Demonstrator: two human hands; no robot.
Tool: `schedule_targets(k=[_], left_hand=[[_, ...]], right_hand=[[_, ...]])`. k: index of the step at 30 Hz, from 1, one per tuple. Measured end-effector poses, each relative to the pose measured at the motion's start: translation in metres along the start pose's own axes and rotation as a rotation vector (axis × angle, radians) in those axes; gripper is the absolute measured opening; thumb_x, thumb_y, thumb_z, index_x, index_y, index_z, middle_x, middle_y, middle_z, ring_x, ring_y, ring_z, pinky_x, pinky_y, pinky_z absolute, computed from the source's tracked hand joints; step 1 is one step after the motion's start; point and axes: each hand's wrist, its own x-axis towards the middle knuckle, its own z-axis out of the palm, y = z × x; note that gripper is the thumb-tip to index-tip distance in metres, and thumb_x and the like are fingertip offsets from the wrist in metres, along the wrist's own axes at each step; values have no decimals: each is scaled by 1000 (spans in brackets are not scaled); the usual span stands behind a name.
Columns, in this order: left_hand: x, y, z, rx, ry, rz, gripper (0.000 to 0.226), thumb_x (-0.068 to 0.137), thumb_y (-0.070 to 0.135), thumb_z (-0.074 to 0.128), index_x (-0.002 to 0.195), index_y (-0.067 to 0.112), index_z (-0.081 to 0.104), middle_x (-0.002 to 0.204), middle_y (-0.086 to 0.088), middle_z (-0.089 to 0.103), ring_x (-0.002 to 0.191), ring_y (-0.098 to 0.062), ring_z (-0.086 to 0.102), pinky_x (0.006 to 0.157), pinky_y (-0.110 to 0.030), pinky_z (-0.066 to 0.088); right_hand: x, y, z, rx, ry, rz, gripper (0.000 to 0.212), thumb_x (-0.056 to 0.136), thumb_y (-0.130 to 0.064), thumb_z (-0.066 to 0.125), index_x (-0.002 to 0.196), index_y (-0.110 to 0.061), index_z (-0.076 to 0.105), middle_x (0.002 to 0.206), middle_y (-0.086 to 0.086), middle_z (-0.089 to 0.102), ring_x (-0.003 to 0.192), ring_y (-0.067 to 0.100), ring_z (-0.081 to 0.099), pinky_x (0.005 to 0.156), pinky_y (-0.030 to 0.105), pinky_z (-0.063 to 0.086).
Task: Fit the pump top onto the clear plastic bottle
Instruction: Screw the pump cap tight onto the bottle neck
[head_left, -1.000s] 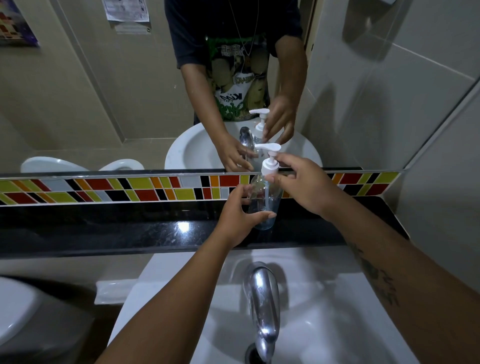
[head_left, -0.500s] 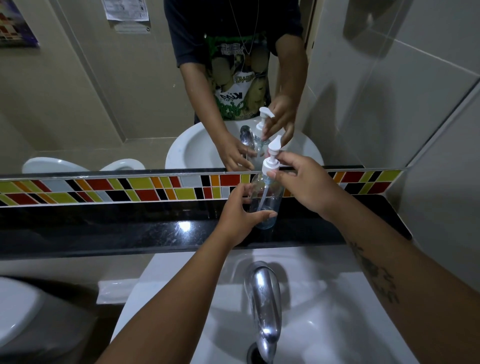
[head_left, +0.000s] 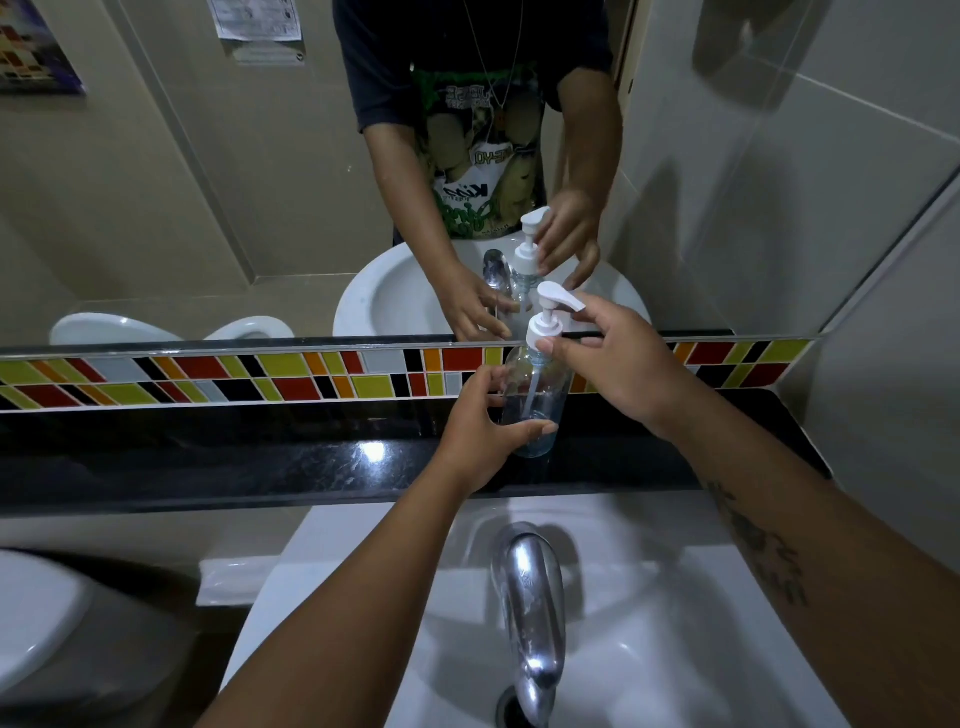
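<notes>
A clear plastic bottle (head_left: 540, 384) stands upright on the black stone ledge (head_left: 260, 457) behind the sink. My left hand (head_left: 480, 431) wraps around its lower body. The white pump top (head_left: 545, 325) sits on the bottle's neck, its dip tube running down inside. Its nozzle points right. My right hand (head_left: 613, 358) pinches the pump's collar with thumb and fingers, the index finger touching the nozzle tip. The mirror above repeats both hands and the bottle.
A chrome tap (head_left: 530, 608) rises from the white sink (head_left: 675, 597) just below my arms. A coloured tile strip (head_left: 208, 376) runs along the wall under the mirror (head_left: 208, 208). A white toilet (head_left: 36, 618) is at lower left. Tiled wall closes the right side.
The pump nozzle has swung from pointing left to pointing right as my right hand turned the top on the neck. The bottle and my left hand stayed in place.
</notes>
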Motion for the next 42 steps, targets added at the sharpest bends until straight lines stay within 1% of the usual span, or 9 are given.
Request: schedule_targets(k=[3,10,18,23,26,30,32,36,42], left_hand=[[1,-1,0,0,-1,-2,60,73,20,90,121,25,54,126,5,61,112,-11,58,79,-20,52],[-1,-5,2,-7,22,18,59,73,23,90,119,27,54,125,3,61,112,-12,61,84,-30,59],[0,-5,1,9,19,21,60,72,24,90,120,25,54,125,5,60,111,-11,59,84,-28,58],[-2,-2,2,5,14,28,59,75,22,89,121,24,53,122,8,60,107,-4,60,77,-18,57],[-3,-1,1,8,9,32,57,75,22,89,119,26,53,122,9,60,107,-4,60,74,-13,55],[-3,1,1,5,1,34,58,76,20,88,121,23,52,122,8,60,106,-4,60,73,-11,54],[-3,1,1,2,-3,32,58,76,19,88,122,22,52,120,11,60,104,-3,59,73,-10,53],[-3,-2,2,14,18,34,59,75,23,89,122,24,52,123,7,60,110,-9,60,80,-19,56],[-2,-3,2,32,24,26,57,74,25,90,118,26,53,125,4,61,112,-12,60,85,-27,57]], right_hand=[[2,0,-4,30,-88,21,41,91,-19,63,131,-23,57,119,-10,66,108,1,60,91,18,43],[9,5,12,28,135,4,29,76,-20,79,99,-17,61,96,-4,67,92,10,62,83,24,50],[4,6,-8,16,-107,42,37,89,-18,66,125,-25,59,116,-12,64,113,3,57,98,22,45],[8,7,8,3,97,29,30,76,-20,79,98,-16,59,92,-6,65,92,11,63,87,32,53],[7,8,13,-50,167,23,41,72,-26,83,100,-12,56,98,0,65,95,17,62,84,34,52],[4,0,-4,2,-43,-12,38,86,-22,69,123,-26,59,114,-18,63,105,-12,54,84,8,42],[4,0,-8,23,-86,-4,36,90,-18,65,125,-24,61,117,-13,66,109,-7,56,89,11,41],[7,2,2,20,31,-4,27,84,-17,71,111,-19,65,104,-7,70,100,4,63,90,23,47],[6,2,9,14,147,4,38,75,-23,80,105,-11,59,92,-8,64,88,5,61,80,22,51]])
